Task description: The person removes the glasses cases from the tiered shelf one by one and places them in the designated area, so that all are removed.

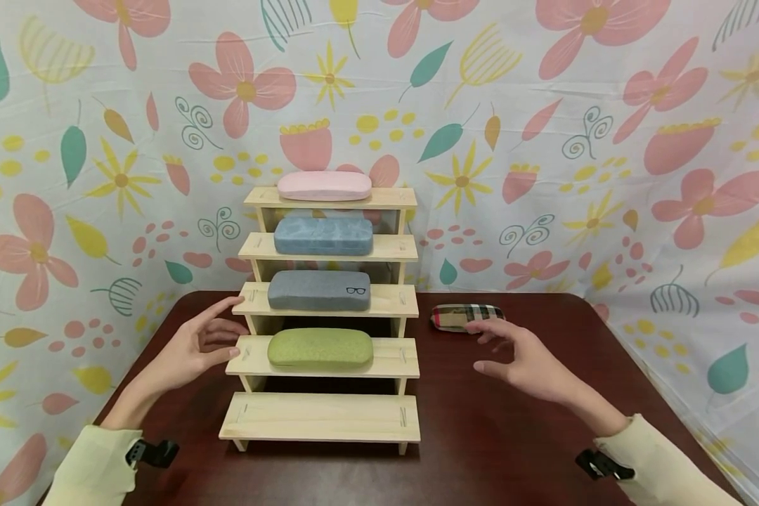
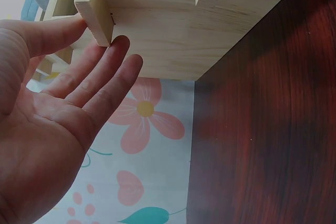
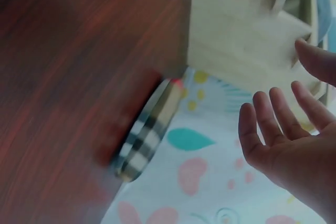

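left hand (image 1: 192,348): spread, fingertips at wooden stepped shelf (image 1: 322,418) left edge | right hand (image 1: 521,358): spread, empty, near plaid glasses case (image 1: 464,316) | case: lying on counter (image 1: 493,450), right of shelf

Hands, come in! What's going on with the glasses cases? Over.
Left hand open beside wooden rack. Right hand open, nearing plaid case on table. Nothing between them.

We see a pink case (image 1: 325,185), a mottled blue case (image 1: 323,236), a grey case (image 1: 319,291), a green case (image 1: 320,348), a plaid case (image 1: 458,315), and the dark red-brown bench (image 1: 493,436).
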Action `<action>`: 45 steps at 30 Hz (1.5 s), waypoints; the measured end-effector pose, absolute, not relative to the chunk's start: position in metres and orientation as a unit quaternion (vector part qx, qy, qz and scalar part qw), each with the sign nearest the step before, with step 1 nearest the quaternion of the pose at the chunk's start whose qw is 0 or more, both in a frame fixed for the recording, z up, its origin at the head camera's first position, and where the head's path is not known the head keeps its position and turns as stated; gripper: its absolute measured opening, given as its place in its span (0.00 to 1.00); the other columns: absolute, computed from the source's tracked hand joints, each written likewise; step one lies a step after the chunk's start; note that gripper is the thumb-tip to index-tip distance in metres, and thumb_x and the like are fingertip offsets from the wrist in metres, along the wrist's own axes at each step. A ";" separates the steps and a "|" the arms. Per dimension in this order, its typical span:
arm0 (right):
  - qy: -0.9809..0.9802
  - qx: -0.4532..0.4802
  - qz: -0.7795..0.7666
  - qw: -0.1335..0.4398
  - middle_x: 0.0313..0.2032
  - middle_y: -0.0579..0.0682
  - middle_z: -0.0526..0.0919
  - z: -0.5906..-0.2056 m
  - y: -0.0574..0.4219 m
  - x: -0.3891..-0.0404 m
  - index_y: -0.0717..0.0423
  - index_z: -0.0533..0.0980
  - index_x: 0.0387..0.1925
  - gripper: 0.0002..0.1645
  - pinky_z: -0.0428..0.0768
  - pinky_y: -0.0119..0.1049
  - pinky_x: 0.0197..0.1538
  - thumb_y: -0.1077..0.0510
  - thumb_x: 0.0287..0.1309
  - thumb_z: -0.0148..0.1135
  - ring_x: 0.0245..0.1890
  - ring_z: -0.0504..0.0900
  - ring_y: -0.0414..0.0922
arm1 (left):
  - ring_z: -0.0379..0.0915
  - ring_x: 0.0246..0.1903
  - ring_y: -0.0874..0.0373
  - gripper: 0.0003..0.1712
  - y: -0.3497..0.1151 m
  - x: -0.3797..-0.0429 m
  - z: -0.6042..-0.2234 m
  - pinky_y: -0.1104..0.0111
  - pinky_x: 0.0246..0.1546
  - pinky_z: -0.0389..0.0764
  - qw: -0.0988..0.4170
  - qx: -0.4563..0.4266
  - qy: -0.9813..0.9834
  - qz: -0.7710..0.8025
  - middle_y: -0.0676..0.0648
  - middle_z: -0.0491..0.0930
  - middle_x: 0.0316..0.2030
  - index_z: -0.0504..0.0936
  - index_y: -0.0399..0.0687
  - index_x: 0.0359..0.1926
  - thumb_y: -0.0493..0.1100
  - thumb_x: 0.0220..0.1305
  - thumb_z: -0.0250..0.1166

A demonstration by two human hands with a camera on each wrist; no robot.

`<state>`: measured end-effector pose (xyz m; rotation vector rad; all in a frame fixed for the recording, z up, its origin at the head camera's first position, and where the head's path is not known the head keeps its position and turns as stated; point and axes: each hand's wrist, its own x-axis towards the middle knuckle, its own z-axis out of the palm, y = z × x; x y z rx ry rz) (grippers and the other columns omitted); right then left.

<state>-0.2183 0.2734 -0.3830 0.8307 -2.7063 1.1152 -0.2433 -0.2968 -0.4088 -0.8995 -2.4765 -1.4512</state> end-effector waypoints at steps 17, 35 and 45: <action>-0.876 0.313 0.363 0.054 0.61 0.37 0.80 -0.365 0.221 -0.175 0.41 0.78 0.65 0.36 0.80 0.45 0.60 0.65 0.57 0.79 0.60 0.80 0.43 | 0.84 0.50 0.57 0.49 -0.295 -0.242 -0.406 0.69 0.48 0.84 0.068 -0.300 -0.818 -0.486 0.30 0.83 0.51 0.60 0.41 0.82 0.24 0.64 0.71; -0.864 0.334 0.372 0.060 0.65 0.44 0.80 -0.370 0.173 -0.189 0.52 0.77 0.69 0.37 0.77 0.52 0.65 0.59 0.59 0.79 0.67 0.77 0.46 | 0.84 0.51 0.57 0.49 -0.295 -0.243 -0.408 0.69 0.47 0.84 0.061 -0.306 -0.813 -0.491 0.30 0.83 0.51 0.58 0.41 0.82 0.24 0.65 0.70; -0.853 0.348 0.389 0.029 0.67 0.47 0.78 -0.374 0.149 -0.208 0.50 0.75 0.71 0.36 0.75 0.54 0.67 0.54 0.63 0.77 0.69 0.74 0.47 | 0.84 0.51 0.59 0.50 -0.297 -0.243 -0.409 0.71 0.47 0.84 0.067 -0.303 -0.817 -0.486 0.34 0.84 0.51 0.59 0.42 0.82 0.24 0.64 0.71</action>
